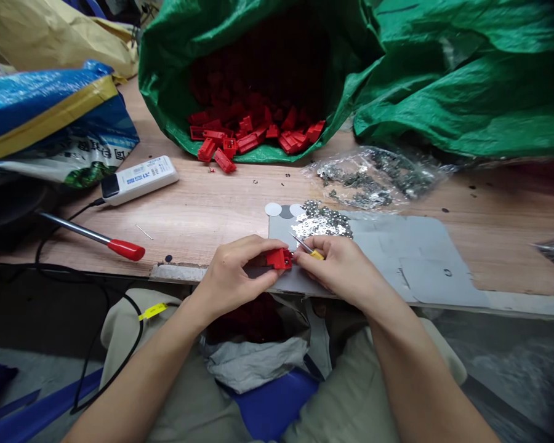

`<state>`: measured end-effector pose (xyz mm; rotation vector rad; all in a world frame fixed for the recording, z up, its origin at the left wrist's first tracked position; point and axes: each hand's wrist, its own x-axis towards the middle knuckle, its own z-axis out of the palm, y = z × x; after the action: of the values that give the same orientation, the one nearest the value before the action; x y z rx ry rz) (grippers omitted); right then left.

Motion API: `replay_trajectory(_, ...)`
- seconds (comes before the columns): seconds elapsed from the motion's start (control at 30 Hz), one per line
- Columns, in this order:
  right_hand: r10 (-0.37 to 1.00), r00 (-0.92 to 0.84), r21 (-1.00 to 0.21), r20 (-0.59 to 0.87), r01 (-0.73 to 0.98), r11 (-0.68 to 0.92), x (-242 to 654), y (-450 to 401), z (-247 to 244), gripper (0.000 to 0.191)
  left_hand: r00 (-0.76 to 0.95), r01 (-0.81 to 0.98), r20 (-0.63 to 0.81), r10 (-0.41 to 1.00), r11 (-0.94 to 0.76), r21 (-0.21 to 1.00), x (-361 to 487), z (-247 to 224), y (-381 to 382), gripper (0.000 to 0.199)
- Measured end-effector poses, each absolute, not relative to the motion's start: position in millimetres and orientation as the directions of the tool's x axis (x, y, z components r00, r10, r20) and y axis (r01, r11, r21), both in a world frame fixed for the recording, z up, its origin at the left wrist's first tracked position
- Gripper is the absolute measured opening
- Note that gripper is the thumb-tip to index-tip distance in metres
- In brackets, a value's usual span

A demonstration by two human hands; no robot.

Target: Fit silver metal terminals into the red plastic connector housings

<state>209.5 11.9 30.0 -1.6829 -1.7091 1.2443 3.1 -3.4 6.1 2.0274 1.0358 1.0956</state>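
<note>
Between the thumb and fingers of my left hand [233, 271] is a red plastic housing [279, 258], held near the table's front edge. My right hand [339, 264] is closed around a pointed metal tool with a yellow handle [316, 253], its tip aimed up and to the left. The right fingertips meet the right end of the housing; a small part there is too hidden to make out. Just behind my hands, a pile of small shiny metal pieces [323, 221] lies on a grey mat [388, 240].
A green woven sack [166, 80] spills red housings [253, 135] onto the table. Right of it lies a clear bag of metal pieces [373, 178]. At left are a white power bank [141, 179] and a red-tipped lever [125, 249]. An open bag [258, 363] sits in my lap.
</note>
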Motion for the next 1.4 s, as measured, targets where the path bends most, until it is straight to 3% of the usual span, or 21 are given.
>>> replay_trajectory(0.3,0.946,-0.167,-0.776,-0.277,0.62,-0.118,203.2,10.9,32.1,0.025,0.379,0.319,0.442,0.813,-0.564,0.762,2.1,1.7,-3.0,0.04)
replay_trajectory(0.53,0.853,-0.411,-0.858,-0.322,0.507,-0.079,234.0,12.0,45.1,0.031,0.449,0.329,0.364,0.816,-0.53,0.782,0.1,3.7,-3.2,0.035)
replay_trajectory(0.83,0.837,-0.477,-0.852,-0.267,0.523,0.027,252.1,8.3,42.0,0.023,0.487,0.435,0.374,0.79,-0.59,0.68,4.5,5.7,-3.2,0.038)
replay_trajectory(1.1,0.88,-0.462,-0.779,-0.109,0.59,0.214,245.2,7.7,38.3,0.015,0.495,0.474,0.352,0.794,-0.586,0.657,5.0,7.1,-4.4,0.04)
replay_trajectory(1.4,0.868,-0.493,-0.67,0.063,0.624,0.403,243.1,2.4,36.7,0.021,0.486,0.512,0.342,0.804,-0.579,0.634,4.4,7.2,-4.3,0.039)
